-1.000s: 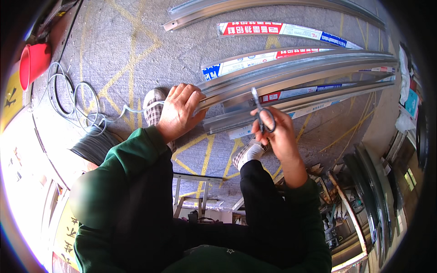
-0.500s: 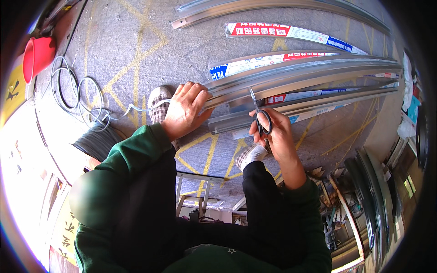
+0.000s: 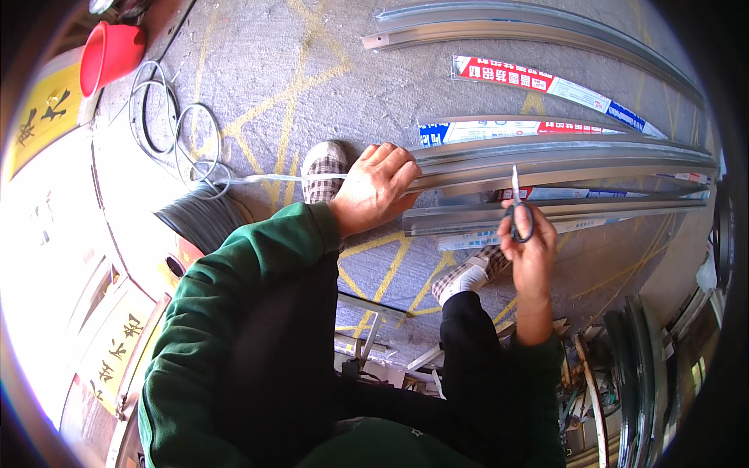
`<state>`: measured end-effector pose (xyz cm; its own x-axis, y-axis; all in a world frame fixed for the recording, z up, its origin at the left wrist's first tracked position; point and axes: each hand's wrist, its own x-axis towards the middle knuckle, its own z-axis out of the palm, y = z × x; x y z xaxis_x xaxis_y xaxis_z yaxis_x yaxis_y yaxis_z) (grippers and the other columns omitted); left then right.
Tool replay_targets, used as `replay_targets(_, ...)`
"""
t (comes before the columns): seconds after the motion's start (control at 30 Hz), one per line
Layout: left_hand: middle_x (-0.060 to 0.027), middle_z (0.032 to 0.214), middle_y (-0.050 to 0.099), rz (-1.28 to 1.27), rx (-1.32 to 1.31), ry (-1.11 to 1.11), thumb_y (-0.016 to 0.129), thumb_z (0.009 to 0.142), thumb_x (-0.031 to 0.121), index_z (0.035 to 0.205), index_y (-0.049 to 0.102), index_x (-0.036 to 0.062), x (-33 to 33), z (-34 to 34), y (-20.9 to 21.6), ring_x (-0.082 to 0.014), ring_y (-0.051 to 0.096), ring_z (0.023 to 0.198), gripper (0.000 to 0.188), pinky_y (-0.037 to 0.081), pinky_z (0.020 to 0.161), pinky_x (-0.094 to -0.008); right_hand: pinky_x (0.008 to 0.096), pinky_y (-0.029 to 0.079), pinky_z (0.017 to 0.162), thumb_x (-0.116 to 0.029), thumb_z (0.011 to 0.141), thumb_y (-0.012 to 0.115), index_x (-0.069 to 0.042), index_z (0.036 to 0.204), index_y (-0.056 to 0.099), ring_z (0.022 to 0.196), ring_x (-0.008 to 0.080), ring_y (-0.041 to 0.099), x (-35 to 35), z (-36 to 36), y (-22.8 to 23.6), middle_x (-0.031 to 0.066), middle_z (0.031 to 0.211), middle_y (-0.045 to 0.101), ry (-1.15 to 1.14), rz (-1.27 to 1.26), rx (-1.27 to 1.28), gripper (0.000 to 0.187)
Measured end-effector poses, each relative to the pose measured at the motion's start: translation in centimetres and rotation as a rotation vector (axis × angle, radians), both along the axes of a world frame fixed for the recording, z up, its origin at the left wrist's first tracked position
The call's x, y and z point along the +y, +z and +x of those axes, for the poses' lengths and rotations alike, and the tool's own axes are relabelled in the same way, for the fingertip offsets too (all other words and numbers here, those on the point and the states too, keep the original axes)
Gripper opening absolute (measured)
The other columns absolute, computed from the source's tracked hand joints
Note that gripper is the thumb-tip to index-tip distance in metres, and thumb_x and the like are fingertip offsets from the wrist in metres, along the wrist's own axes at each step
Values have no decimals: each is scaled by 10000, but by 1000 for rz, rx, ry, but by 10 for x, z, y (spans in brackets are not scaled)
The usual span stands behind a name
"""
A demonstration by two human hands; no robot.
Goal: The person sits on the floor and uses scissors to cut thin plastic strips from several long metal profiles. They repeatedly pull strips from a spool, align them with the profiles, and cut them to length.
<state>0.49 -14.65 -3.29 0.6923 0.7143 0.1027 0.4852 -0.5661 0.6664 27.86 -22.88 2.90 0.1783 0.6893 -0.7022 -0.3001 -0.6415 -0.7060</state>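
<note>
Much grey concrete floor (image 3: 246, 78) spreads far left; our left hand (image 3: 376, 187) grasps a long silver metal channel (image 3: 562, 165) at its left edge; our right hand (image 3: 532, 243) grips black-handled steel scissors (image 3: 516, 201) nearby.

The long profile (image 3: 573, 168) is smooth, satin metal. Near it, scissors (image 3: 516, 204) have shiny metal blades (image 3: 515, 184) and smooth handles (image 3: 531, 224); beneath it, rough, matt concrete floor (image 3: 250, 74); left of it, a glossy plastic bucket (image 3: 125, 54).
</note>
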Motion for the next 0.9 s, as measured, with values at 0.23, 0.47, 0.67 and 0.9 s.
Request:
replay_targets(0.23,-88,994,573,7,12,-6,796,715,101,1035,596,59,-1,0,-2,-273,569,900,380,447,785,-389,203,365,463,-235,1017,595,14,1096,665,549,74,530,4,13,2,63,736,635,34,27,22,270)
replay_targets(0.47,-110,1023,572,-52,12,-30,781,704,128,1032,589,47,2,-6,4,-303,561,956,389,445,821,-414,190,339,455,-238,1015,599,4,1117,670,541,55,500,-1,-1,-1,46,748,625,-51,2,-29,272)
replay_targets(0.67,-167,1181,590,-188,131,131,780,818,291,1180,583,19,-8,-102,-3,-356,564,1124,494,468,934,-458,189,355,462,-244,1025,584,0,1149,659,569,58,525,-4,0,-4,37,768,628,-6,41,-35,283)
replay_targets(0.9,-120,1102,609,-128,811,227,670,773,113,992,672,70,-41,-299,-39,-327,545,1097,222,446,934,-443,193,348,468,-261,1021,594,0,1148,661,566,59,520,-5,0,-5,38,772,625,16,59,-35,298)
